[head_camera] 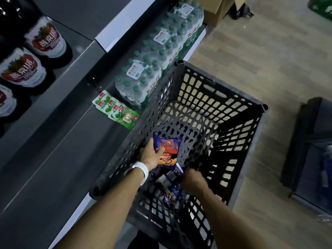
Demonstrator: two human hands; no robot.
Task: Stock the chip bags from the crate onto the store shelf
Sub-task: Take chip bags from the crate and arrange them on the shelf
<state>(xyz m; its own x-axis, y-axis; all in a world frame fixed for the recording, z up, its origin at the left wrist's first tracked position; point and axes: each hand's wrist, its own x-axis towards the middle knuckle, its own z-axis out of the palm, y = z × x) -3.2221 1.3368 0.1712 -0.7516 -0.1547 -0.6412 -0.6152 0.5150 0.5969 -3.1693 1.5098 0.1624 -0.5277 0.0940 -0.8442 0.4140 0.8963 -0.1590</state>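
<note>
Both hands are down inside the black slatted crate (197, 108), which stands on the floor against the foot of the store shelf (59, 141). The left hand (152, 155) is clamped on a blue chip bag (168, 150), thumb across its printed face, the bag lifted partway up the crate's shelf-side wall. The right hand (193, 178) reaches lower toward the remaining bags (170, 187) heaped at the crate's near end; it is motion-blurred and its fingers are hidden, so whether it grips anything cannot be told. Risks, as judged from this position: the held bag is pinched by one side only and could slip back into the crate or snag its corner on the wall's openings as it comes out; a hard squeeze would crush the chips or burst the seal; a blind grab by the right hand may drag several bags up together and spill one outside the crate. The shelf beside the crate is dark grey with a white front edge; its lowest deck carries green snack packets (115, 108) just left of the crate's far corner and shrink-wrapped water bottle packs (158, 60) beyond it. Dark beer bottles (36, 51) stand on the tier above. The floor (260, 51) right of the crate is pale wood plank; cardboard boxes (219, 9) sit beyond the water, and a dark bin (309, 141) stands well to the crate's right.
</note>
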